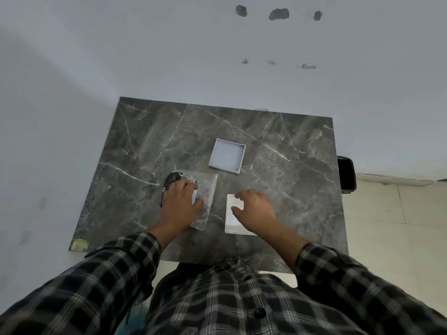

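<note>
My left hand (180,205) lies over a clear plastic bag (208,189) and a black patterned item (173,180) on the dark marble table (145,141). A small white piece shows under its fingers; whether the fingers grip anything is hidden. My right hand (255,210) rests with curved fingers on a white square tray (231,223) near the table's front. A second white square tray or lid (227,155), rim up, sits alone in the middle of the table.
The table stands against a white wall. A black bin (347,174) is beside the table's right edge on a tiled floor. A yellowish patch (78,244) marks the table's front left corner.
</note>
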